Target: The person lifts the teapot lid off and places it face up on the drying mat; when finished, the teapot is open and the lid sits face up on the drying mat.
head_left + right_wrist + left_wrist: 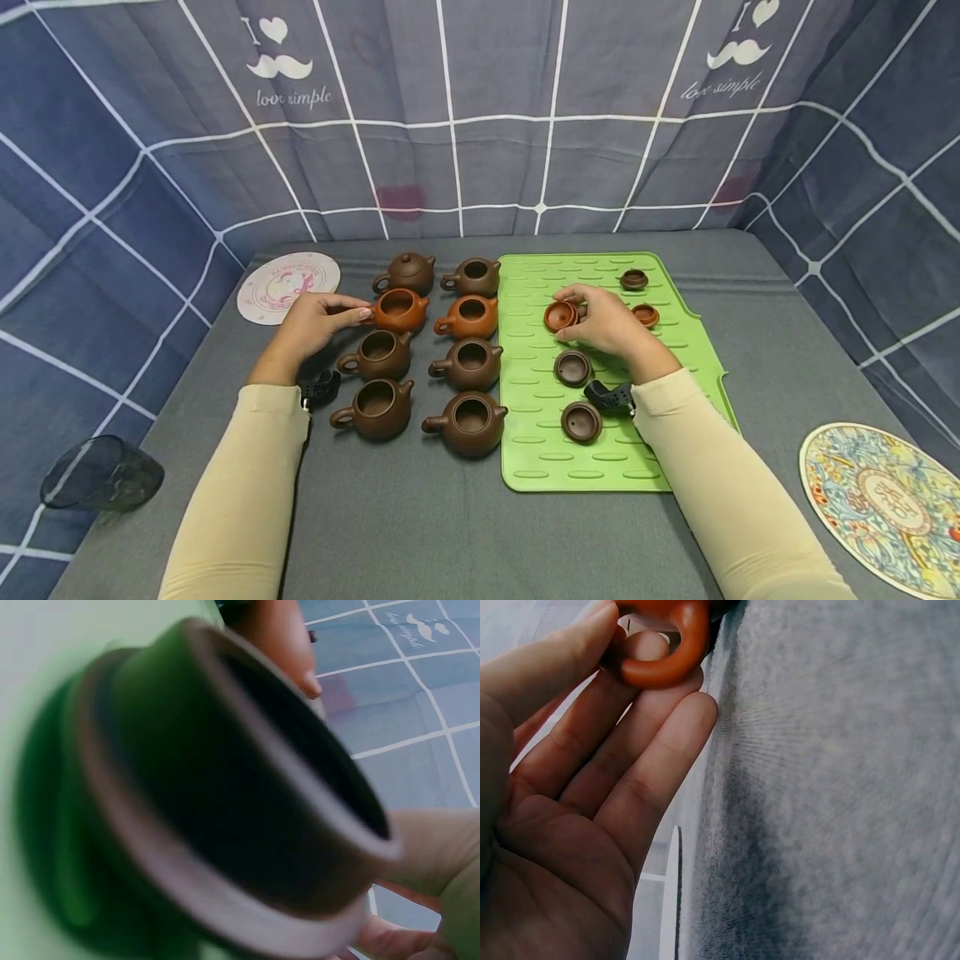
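Observation:
My left hand point(318, 323) pinches the handle of an orange-brown clay teapot point(400, 310), which has no lid on; the left wrist view shows the looped handle point(664, 671) between thumb and fingers. Over the green mat point(536, 458), my right hand point(611, 321) holds an upturned orange-brown lid point(561, 316) between thumb and fingers. Below that hand lie two dark brown lids, one point(573, 367) nearer and one point(581, 422) lower. A dark lid point(225, 772) fills the right wrist view, blurred, with the fingers partly hidden behind it.
Several lidless teapots stand in two columns, including another orange-brown one point(468, 317). A dark teapot point(408, 272) at the back wears its lid. Two more lids, dark point(633, 279) and orange-brown point(645, 315), lie beyond my right hand. Round mats and a dark see-through cup point(105, 475) are at the sides.

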`<state>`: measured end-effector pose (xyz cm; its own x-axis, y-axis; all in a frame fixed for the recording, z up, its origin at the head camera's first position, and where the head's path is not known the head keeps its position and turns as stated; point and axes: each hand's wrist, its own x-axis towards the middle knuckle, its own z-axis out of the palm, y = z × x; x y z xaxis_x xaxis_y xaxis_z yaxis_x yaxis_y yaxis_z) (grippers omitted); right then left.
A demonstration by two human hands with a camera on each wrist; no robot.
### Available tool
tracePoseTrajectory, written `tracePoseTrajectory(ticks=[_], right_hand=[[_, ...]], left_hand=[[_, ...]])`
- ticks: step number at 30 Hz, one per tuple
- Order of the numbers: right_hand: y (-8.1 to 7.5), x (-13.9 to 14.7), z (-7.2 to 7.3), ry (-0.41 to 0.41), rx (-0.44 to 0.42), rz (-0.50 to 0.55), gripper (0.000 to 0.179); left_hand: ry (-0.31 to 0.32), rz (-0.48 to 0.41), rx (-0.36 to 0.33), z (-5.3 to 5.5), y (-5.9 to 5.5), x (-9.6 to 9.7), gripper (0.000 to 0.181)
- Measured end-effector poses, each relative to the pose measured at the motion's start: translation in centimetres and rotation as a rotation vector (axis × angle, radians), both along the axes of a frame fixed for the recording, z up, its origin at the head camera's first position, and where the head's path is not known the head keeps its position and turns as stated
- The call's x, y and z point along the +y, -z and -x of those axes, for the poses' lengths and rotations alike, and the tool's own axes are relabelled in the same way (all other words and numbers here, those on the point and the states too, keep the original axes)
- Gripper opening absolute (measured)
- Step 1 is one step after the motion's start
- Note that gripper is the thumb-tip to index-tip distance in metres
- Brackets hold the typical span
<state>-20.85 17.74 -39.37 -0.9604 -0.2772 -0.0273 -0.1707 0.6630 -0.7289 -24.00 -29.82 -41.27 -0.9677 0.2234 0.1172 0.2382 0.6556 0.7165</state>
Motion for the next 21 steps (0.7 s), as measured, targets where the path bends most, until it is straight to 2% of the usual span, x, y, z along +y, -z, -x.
tracePoseTrajectory(ticks=[9, 21], right_hand=[[-0.4, 0.7, -0.2, -0.003, -0.073, 0.105, 0.070], [-1.0, 1.2, -0.4, -0.013, -0.106, 0.158, 0.068]], left_hand=[[-0.007, 0.006, -0.002, -0.1, -0.1, 0.0, 0.035], [0.007, 0.002, 0.001, 0.0, 0.1, 0.0, 0.035]])
